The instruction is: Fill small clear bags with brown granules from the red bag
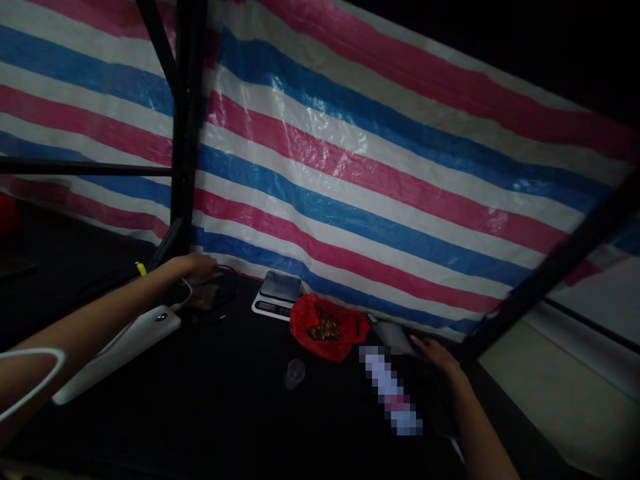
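My left hand (201, 265) reaches to the back left of the black table, its fingers curled close to a dark cable and above a small brownish packet (204, 297). What it holds, if anything, is too dim to make out. On the right, my right hand (436, 352) has its fingers at the end of a grey, flat, sheet-like thing (393, 337) and appears to grip it. A red plastic bag (330, 348) lies open between the hands, with small brown and yellowish pieces (324, 327) inside. Behind it stands a white digital scale (273, 307) with a dark square platform.
A small clear cup (295, 372) stands in front of the red bag. A white power strip (120, 353) lies beneath my left forearm. One blurred-out bright patch (393, 393) lies near my right hand. Black frame posts (184, 133) and a striped plastic sheet (350, 167) bound the back.
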A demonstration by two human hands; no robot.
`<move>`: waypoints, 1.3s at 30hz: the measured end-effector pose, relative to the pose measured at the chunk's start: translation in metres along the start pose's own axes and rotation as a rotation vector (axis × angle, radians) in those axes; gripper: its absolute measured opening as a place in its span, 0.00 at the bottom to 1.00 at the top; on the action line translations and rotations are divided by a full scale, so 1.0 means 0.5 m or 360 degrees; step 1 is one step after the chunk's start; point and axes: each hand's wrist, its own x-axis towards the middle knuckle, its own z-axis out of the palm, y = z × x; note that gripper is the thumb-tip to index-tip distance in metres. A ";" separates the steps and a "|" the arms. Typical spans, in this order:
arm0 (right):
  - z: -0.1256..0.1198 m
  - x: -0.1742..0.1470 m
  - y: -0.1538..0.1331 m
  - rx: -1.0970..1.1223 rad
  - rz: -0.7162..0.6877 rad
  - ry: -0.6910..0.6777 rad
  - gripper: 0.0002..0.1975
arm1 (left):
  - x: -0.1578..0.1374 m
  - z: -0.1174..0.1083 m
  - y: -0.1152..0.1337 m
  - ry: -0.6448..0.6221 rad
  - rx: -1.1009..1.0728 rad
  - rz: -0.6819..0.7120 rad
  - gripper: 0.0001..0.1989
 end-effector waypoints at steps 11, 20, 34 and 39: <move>0.057 -0.148 -0.435 0.0793 -0.0934 -0.0378 0.27 | 0.086 -0.008 0.299 0.0132 -0.0027 0.0260 0.11; 0.177 -0.142 -0.486 0.1490 -0.0456 -0.0419 0.18 | 0.130 0.180 0.465 0.0396 0.0082 0.0532 0.12; 0.152 -0.130 -0.450 0.1086 -0.0557 0.0135 0.09 | 0.116 0.193 0.499 0.0442 0.0137 0.0553 0.10; 0.124 -0.149 -0.456 0.0693 -0.0635 0.0452 0.12 | 0.112 0.170 0.506 0.0539 0.0202 0.0403 0.11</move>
